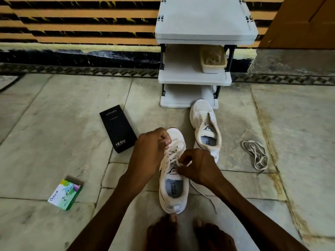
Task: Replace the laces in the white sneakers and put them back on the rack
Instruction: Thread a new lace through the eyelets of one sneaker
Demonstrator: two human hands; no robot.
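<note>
A white sneaker (173, 187) stands on the floor in front of my bare feet, toe pointing away, with a white lace (175, 153) threaded across its upper eyelets. My left hand (151, 147) pinches the lace at the left side near the toe. My right hand (196, 165) pinches a lace end by the tongue. A loose lace tail (204, 195) trails over the floor to the right. The second white sneaker (205, 129) stands unlaced beside the grey shoe rack (194, 79). A removed dirty lace (256, 153) lies bundled on the right.
A black phone box (117, 128) lies on the stone floor to the left of the sneakers, and a green and white carton (65, 194) lies nearer at far left. A beige tub (213, 59) sits on the rack's middle shelf. My bare feet (188, 232) are at the bottom.
</note>
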